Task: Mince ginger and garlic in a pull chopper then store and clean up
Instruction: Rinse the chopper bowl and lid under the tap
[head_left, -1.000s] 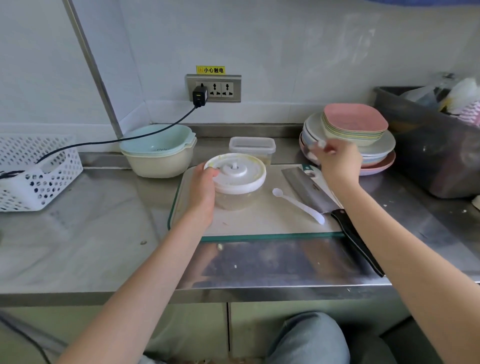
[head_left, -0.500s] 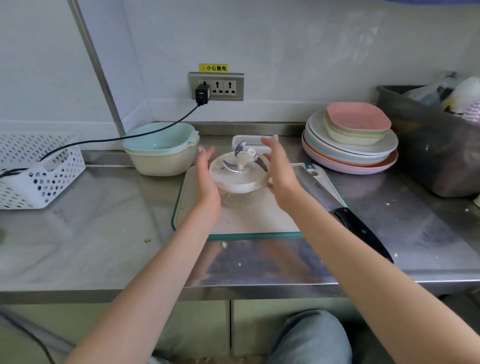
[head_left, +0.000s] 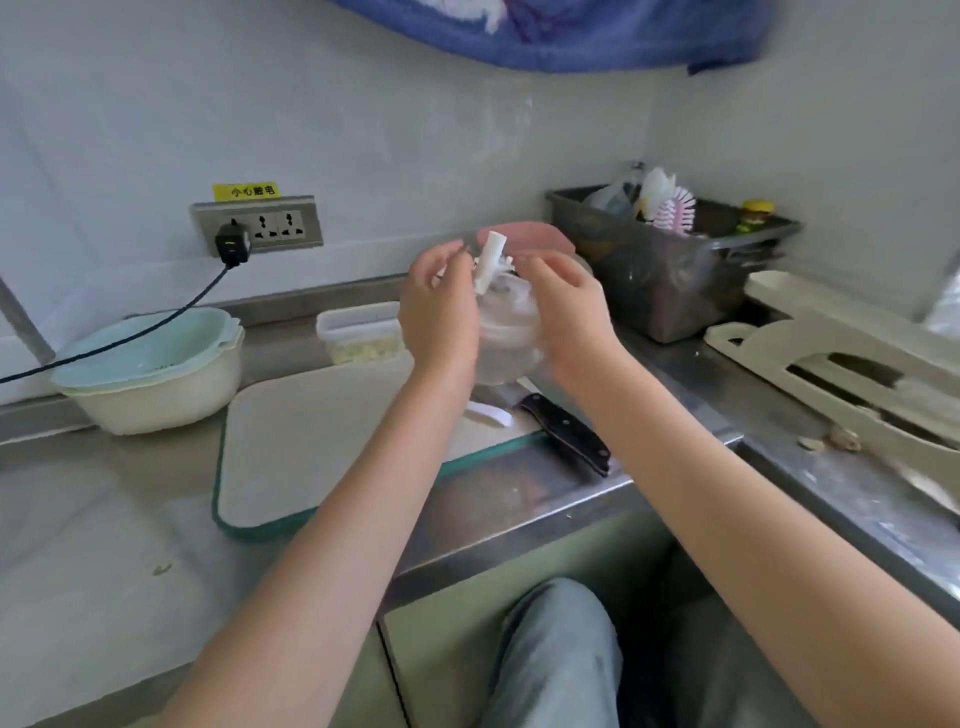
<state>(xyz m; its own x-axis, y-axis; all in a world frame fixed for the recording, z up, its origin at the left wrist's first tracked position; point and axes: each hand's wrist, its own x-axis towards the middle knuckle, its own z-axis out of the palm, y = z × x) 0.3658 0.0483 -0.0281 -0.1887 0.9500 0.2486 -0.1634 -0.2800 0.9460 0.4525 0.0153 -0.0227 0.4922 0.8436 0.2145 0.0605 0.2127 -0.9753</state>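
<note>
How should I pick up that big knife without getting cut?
Hold the knife by its black handle, coming from the counter's front edge. The handle points that way, off the cutting board; the blade end lies hidden behind the hands, so keep fingers off it.

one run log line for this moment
step: chopper lifted | left hand: holds chopper | right hand: holds chopper | below: cutting board, knife | container: minced bits inside
</note>
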